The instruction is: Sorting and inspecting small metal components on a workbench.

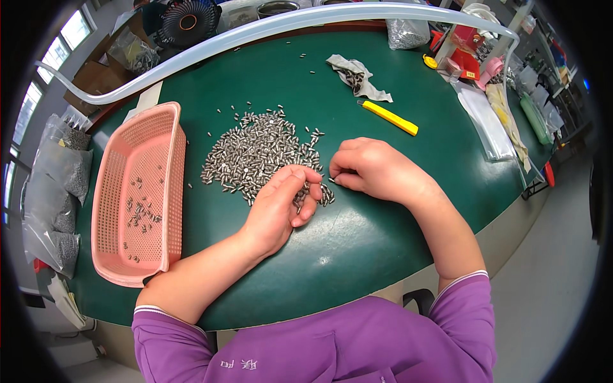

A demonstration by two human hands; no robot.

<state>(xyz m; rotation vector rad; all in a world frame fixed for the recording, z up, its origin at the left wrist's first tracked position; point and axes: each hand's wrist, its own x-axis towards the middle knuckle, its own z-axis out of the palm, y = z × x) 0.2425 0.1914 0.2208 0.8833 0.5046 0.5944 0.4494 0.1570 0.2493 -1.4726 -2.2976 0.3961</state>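
A heap of small, silvery, bullet-shaped metal parts (252, 150) lies on the green table. At its near right edge my left hand (281, 201) is half curled, palm up, with several of the same parts showing between thumb and fingers. Just to the right, my right hand (373, 167) is closed in a pinch, thumb against the fingers, with one small metal part (332, 180) at the tips. On the left stands a pink perforated plastic basket (175, 198), and a few scattered parts lie on its bottom. My left forearm passes close by the basket's near corner.
Beyond my right hand lie a yellow utility knife (389, 118) and a crumpled whitish cloth (361, 76) with dark bits. A clear hose (274, 25) arches over the far edge. A black fan (187, 22) stands behind. Filled plastic bags (60, 185) line the left side.
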